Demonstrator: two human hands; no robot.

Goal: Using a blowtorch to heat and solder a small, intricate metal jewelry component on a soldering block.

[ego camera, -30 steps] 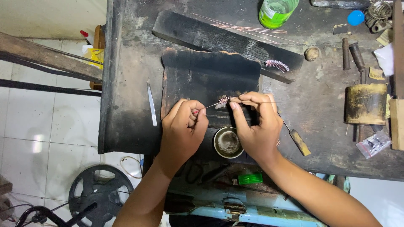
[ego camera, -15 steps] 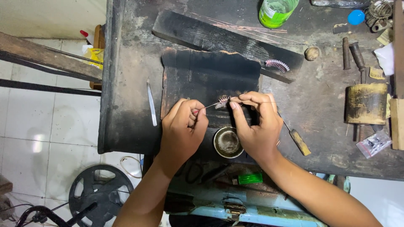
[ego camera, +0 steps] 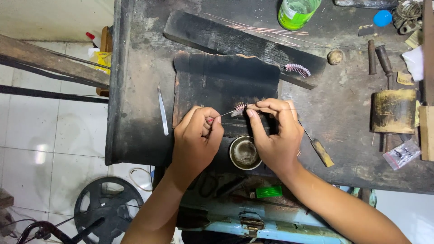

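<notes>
A dark, scorched workbench (ego camera: 144, 68) fills most of the view; on it lies a long charred wooden plank (ego camera: 212, 38), and in front of that a blackened board (ego camera: 217, 79) serves as the working surface; thin copper rods (ego camera: 266, 30) rest across the plank, and a finished wire coil (ego camera: 297, 69) lies near its right end. To the right sit a brass-coloured block (ego camera: 392, 110) and several iron punches (ego camera: 382, 56); a green bottle (ego camera: 296, 11) stands at the far edge; a small round metal cup (ego camera: 244, 152) sits just below the hands; slim tweezers (ego camera: 162, 110) lie to the left of the board; a file with a wooden handle (ego camera: 318, 149) lies to the right.

The left hand (ego camera: 195, 140) is clenched around a thin straight wire (ego camera: 222, 115), pinching it between thumb and fingers; the right hand (ego camera: 275, 133) pinches the other side, thumb and forefinger closed on a small reddish coil (ego camera: 240, 107) wound on that wire. The coil sits between the two hands, just beyond the right fingertips (ego camera: 250, 113) and a little apart from the left thumb, raised just above the board.

Judged from this, winding well calls for keeping the wire taut and level between both grips; turns should be laid touching one another, with the right fingertips close against the last turn so that none slips or gaps.
</notes>
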